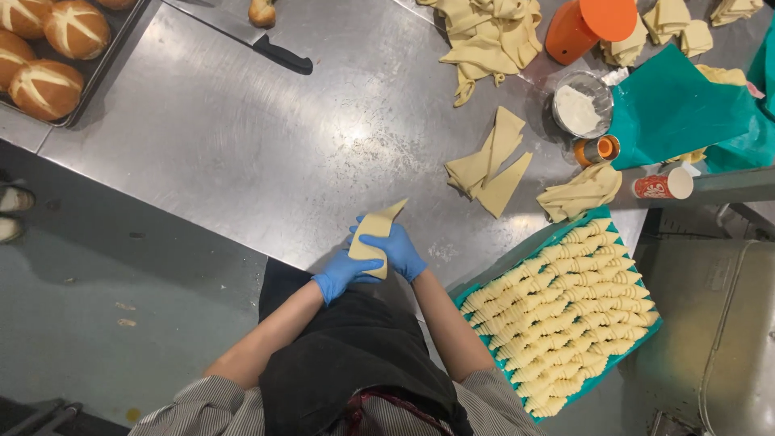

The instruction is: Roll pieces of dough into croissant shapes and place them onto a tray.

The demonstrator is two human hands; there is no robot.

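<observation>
A: We're looking straight down at the steel desk [266,153], and both gloved hands meet at its near edge. Our left hand [343,276] cups the wide end of a dough triangle [377,232] from below, fingers closed on it.

B: And our right hand [398,250] lies over the same piece, fingers curled round its middle. The narrow tip points up and away from us, lifted clear of the metal.

A: So the piece is gripped by both hands, right in front of the apron. It looks flat to us, with no roll started.

B: Now the tally. The green tray [638,331] on our right is packed with shaped croissants [565,311], row upon row. We judge that the bulk of the work is done.

A: But not all of it. Cut triangles [490,165] lie fanned out in the middle of the desk, well apart from the hands. A folded dough sheet [580,192] rests just above the tray.

B: And a heap of dough strips [488,36] sits at the far edge, beside an orange container [588,26]. A small flour bowl [580,105] stands near it.

A: On the far left, baked scored rolls [52,44] fill a dark pan, and a black-handled knife [278,55] lies close by.
</observation>
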